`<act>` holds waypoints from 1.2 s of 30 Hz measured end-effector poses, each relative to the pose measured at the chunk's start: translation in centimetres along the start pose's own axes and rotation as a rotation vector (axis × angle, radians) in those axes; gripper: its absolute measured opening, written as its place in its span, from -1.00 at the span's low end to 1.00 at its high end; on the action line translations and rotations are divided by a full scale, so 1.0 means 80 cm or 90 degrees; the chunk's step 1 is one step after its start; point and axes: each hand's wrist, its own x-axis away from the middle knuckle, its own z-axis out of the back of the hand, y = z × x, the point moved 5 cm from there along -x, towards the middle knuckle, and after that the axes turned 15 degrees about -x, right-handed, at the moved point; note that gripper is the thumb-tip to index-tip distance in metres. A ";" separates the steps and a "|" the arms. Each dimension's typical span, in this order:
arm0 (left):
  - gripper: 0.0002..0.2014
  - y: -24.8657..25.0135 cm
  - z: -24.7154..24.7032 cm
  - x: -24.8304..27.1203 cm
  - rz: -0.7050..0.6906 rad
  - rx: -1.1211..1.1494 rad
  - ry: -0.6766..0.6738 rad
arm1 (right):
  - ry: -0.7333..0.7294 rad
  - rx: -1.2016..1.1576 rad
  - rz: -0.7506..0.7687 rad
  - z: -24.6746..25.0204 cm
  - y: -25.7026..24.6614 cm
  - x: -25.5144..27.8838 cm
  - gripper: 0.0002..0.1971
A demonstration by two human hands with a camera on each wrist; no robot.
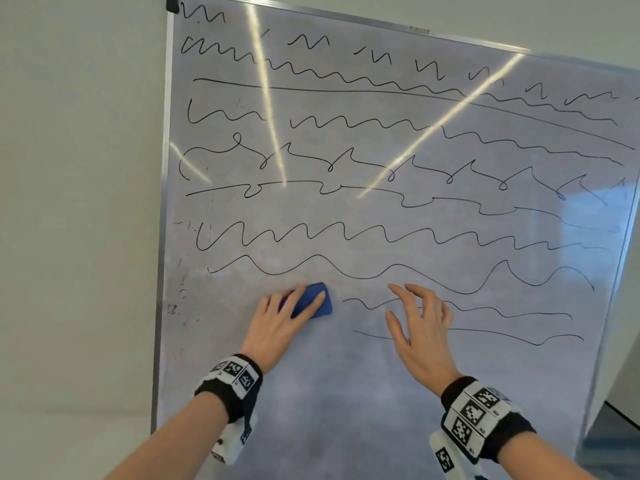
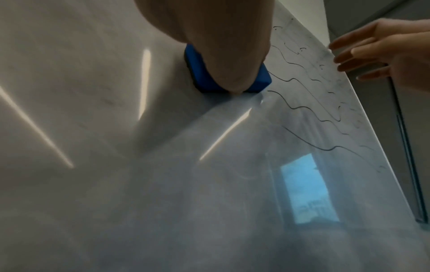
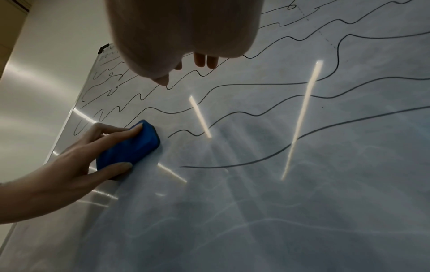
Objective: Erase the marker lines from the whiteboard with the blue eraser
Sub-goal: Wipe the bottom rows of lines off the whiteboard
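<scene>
A framed whiteboard [image 1: 346, 393] fills the head view, covered with several rows of black wavy marker lines [image 1: 346, 237]. My left hand [image 1: 280, 320] grips the blue eraser [image 1: 320, 301] and presses it flat on the board's lower left. The eraser [image 3: 130, 147] sits just left of the ends of two short low lines [image 3: 232, 165]. The board below and left of the eraser is wiped to grey smears. My right hand [image 1: 420, 327] hovers at the board with fingers spread, holding nothing, over those two low lines. The left wrist view shows the eraser [image 2: 200, 73] under my fingers.
The board's metal frame [image 1: 161, 237] runs down the left side, with a plain pale wall [image 1: 76, 202] beyond it. Bright light streaks [image 1: 266, 98] reflect off the board. A dark edge [image 1: 623, 417] shows at lower right, past the board's right frame.
</scene>
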 end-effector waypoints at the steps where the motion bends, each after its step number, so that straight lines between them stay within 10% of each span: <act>1: -0.02 0.005 0.002 -0.002 0.022 0.016 -0.014 | -0.003 -0.001 0.005 0.000 0.001 0.001 -0.57; 11: -0.16 0.128 0.007 -0.036 -0.212 -0.020 -0.057 | 0.000 -0.008 0.028 0.021 0.022 -0.013 -0.56; 20: -0.19 0.041 0.004 -0.015 0.083 -0.014 -0.036 | -0.037 -0.028 0.042 0.017 0.045 -0.019 -0.57; 30: -0.20 0.180 0.005 -0.064 -0.179 -0.064 -0.015 | -0.019 -0.038 0.067 0.051 0.083 -0.029 -0.56; 36: -0.01 0.121 0.013 -0.059 -0.027 -0.041 -0.038 | -0.034 -0.041 0.067 0.050 0.099 -0.015 -0.57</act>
